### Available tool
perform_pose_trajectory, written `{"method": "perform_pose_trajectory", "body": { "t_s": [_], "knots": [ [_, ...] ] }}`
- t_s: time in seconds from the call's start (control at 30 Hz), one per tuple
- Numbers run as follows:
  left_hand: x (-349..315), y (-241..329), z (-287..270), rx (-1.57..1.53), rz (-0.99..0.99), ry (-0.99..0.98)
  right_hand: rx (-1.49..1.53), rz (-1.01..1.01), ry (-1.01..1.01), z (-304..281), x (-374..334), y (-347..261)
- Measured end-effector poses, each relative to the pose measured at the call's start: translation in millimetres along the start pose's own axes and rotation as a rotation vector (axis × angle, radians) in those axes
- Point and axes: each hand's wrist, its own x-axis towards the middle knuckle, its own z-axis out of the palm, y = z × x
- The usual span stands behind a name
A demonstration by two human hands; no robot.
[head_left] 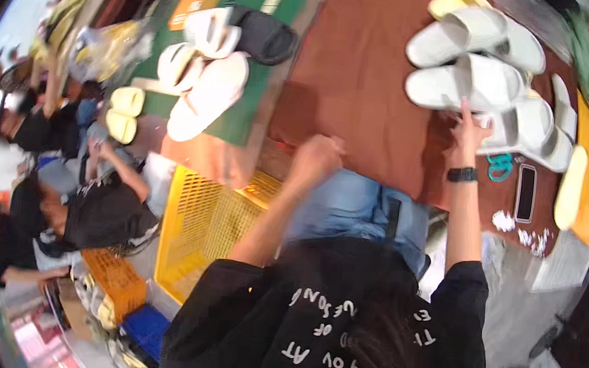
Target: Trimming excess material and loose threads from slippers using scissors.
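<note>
My right hand (469, 134) reaches to the near edge of a stack of white slide sandals. Its index finger stretches up to the sole of one white slide (435, 87), with the thumb apart and nothing gripped. More white slides (530, 125) lie just beyond and to the right of that hand. Over the table's near edge, my left hand (318, 159) is blurred by motion. Its fingers look curled, but whether they hold anything does not show. Brown cloth (367, 68) covers the table under both hands.
A phone (526, 193), a teal coil (499, 166) and white scraps (503, 221) lie by my right wrist. Pale slides (210, 93) and a black slide (265, 37) sit on a green surface leftward. Below stands a yellow crate (193, 230); other people (96, 211) sit farther left.
</note>
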Motion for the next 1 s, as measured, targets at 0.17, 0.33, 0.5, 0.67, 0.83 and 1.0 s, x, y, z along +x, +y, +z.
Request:
{"method": "perform_pose_trajectory", "body": {
  "t_s": [0.17,0.33,0.5,0.67,0.83,1.0],
  "knots": [
    [-5,70,50,-0.540,-0.501,-0.151,-0.430,-0.474,0.316,28,15,9],
    [15,71,39,-0.205,-0.203,0.262,-0.214,-0.759,0.072,13,-13,-8],
    [32,84,7,0.330,0.065,0.357,0.033,-0.577,-0.458,13,-104,-58],
    [28,92,13,0.491,0.364,0.373,0.129,-0.214,-0.568,-12,-123,-64],
    [9,66,26,0.953,0.156,0.035,-0.283,-0.200,-0.487,-43,-68,13],
    [9,67,38,0.871,0.151,0.054,-0.469,-0.508,-0.171,-101,-65,51]
  ]
}}
